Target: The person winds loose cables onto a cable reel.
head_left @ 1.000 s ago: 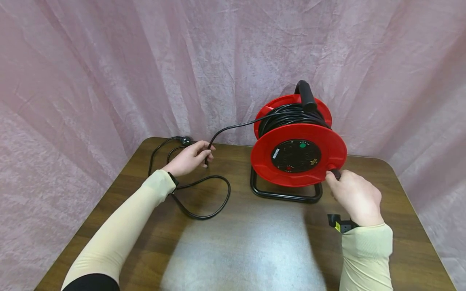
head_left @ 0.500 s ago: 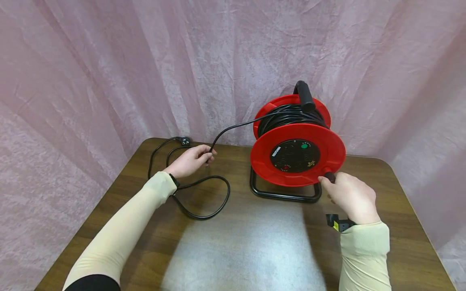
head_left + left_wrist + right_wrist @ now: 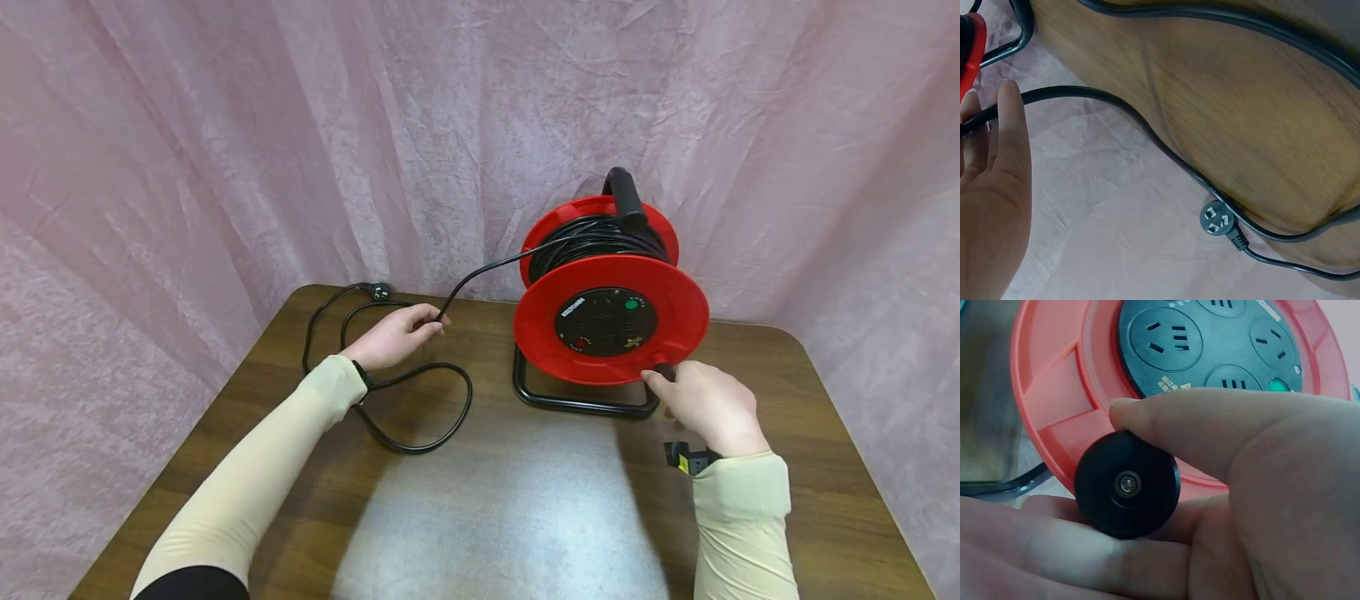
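A red cable reel (image 3: pixel 536 329) with black cable wound on its drum stands on a black tubular frame (image 3: pixel 585 406) in the head view. My right hand (image 3: pixel 708 404) grips its black crank knob (image 3: pixel 1141 512); the right wrist view shows thumb above and fingers beneath. Left of the reel, my left hand (image 3: pixel 397 335) pinches the black cable (image 3: pixel 487 267), which rises slackly from there to the drum. In the left wrist view the cable passes between the fingers (image 3: pixel 1013 131). Sockets and a green button (image 3: pixel 1277 385) show on the reel's face.
A loop of loose cable (image 3: pixel 468 400) lies on the wooden table (image 3: pixel 480 517). The plug (image 3: pixel 1216 217) rests near the table's back left corner. A pink curtain (image 3: pixel 420 125) hangs behind the table. The reel's carrying handle (image 3: pixel 628 200) stands up at its top.
My right hand has moved the knob left and slightly down, and the reel's face has turned clockwise. The left hand has shifted slightly down and right along with the cable.
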Demonstrator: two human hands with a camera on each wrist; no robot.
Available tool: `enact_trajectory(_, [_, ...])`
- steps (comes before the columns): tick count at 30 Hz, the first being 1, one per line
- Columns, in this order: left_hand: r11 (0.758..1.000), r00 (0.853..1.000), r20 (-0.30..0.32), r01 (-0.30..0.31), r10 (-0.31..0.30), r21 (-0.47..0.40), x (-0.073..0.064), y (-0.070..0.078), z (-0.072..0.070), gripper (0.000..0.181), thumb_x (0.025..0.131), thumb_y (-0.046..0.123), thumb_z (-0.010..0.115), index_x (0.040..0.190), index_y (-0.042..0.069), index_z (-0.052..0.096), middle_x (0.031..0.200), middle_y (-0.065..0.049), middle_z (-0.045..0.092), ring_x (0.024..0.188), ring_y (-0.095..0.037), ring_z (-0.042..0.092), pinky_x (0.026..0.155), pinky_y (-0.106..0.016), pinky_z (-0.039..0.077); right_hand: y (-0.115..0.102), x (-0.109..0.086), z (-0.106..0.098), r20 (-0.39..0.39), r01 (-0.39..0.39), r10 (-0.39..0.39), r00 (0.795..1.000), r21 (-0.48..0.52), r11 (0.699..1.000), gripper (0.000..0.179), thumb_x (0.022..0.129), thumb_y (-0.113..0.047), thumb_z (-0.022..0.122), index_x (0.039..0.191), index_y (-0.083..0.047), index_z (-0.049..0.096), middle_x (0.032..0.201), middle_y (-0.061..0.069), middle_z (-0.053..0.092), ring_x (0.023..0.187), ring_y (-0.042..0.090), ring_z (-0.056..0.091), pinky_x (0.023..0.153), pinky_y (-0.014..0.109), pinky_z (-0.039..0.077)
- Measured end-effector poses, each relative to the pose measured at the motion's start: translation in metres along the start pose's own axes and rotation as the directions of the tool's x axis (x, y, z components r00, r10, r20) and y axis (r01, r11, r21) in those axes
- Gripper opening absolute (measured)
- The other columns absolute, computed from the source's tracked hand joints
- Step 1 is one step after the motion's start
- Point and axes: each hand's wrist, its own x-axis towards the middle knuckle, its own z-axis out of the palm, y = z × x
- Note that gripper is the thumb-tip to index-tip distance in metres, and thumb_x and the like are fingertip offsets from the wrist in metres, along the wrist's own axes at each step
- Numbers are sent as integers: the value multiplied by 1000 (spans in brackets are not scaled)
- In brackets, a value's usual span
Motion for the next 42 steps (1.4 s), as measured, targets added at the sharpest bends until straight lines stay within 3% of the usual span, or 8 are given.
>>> enact_trajectory(9, [1000, 1000, 16, -4, 4, -21, 3, -1, 4, 25, 110, 26, 50, 122, 11, 66, 121, -7, 70, 111, -22, 67, 93, -38, 53, -4, 4, 8, 10, 32, -31, 999, -32, 999, 55, 103, -51, 45, 69, -13, 65, 62, 3, 63, 59, 20, 58, 53, 39, 42])
enact_trajectory(16, [999, 1000, 9, -17, 16, 44, 1, -1, 6, 25, 109, 24, 54, 125, 10, 67, 125, -6, 69, 113, -16, 64, 97, -42, 50, -9, 4, 13, 19, 45, -44, 999, -48, 998, 52, 103, -49, 49, 71, -11, 65, 59, 3, 60, 58, 21, 57, 53, 38, 43])
enact_trajectory(27, [999, 1000, 10, -9, 8, 53, 4, -2, 9, 28, 109, 26, 54, 127, 10, 67, 127, -8, 68, 116, -19, 61, 98, -44, 47, -16, 8, 21, 14, 60, -60, 998, -42, 997, 51, 102, -48, 53, 67, -12, 62, 55, 2, 57, 53, 20, 56, 51, 36, 41])
enact_trajectory(33, [998, 1000, 29, -9, 7, 66, 7, -5, 9, 25, 109, 29, 53, 124, 16, 70, 129, -8, 68, 120, -18, 60, 103, -44, 46, -19, 9, 23, -15, 80, -81, 997, -71, 994, 50, 102, -46, 54, 63, -14, 59, 52, 2, 54, 51, 20, 54, 50, 36, 39])
enact_trajectory(42, [998, 999, 38, -15, 13, 61, 8, -4, 11, 26, 109, 28, 53, 125, 15, 68, 129, -5, 68, 121, -17, 60, 102, -45, 46, -27, 13, 34, -95, 116, -128, 987, -127, 985, 51, 99, -43, 61, 58, -14, 54, 49, 0, 49, 52, 22, 52, 50, 38, 39])
